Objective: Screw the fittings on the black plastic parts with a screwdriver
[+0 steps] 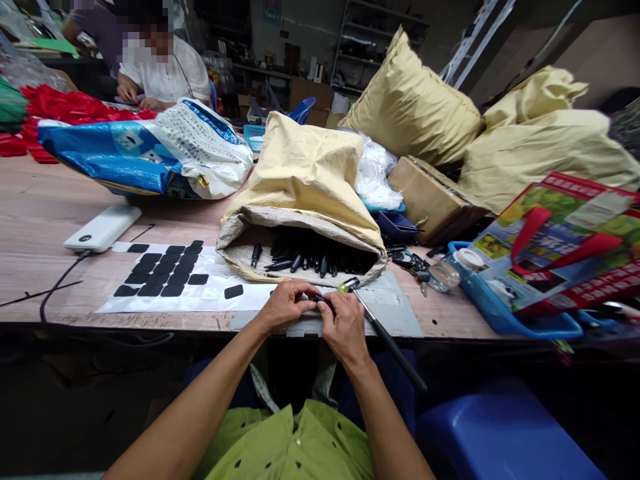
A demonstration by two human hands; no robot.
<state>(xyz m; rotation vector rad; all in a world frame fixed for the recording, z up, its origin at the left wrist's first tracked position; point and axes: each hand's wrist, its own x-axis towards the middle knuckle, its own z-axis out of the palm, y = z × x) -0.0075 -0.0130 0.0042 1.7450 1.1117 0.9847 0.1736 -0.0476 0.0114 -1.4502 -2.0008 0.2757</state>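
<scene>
At the table's front edge, my left hand [286,305] and my right hand [345,323] pinch a small black part [321,299] between them; the fingers cover most of it. Just beyond them an open-mouthed cloth sack [310,167] lies on its side, with many slim black plastic pieces [324,265] inside its mouth. A hammer [387,343] with a black handle rests by my right hand, its grip sticking out past the edge. To the left of my left hand, a white sheet [215,293] carries rows of black rounded stickers [163,270].
A white power bank [103,229] with a cable sits at left, near a blue-and-white woven bag [165,150]. On the right are keys [417,267], a blue basket [500,313] and a printed bag [565,247]. Across the table sits another person [165,73] beside red items [75,110].
</scene>
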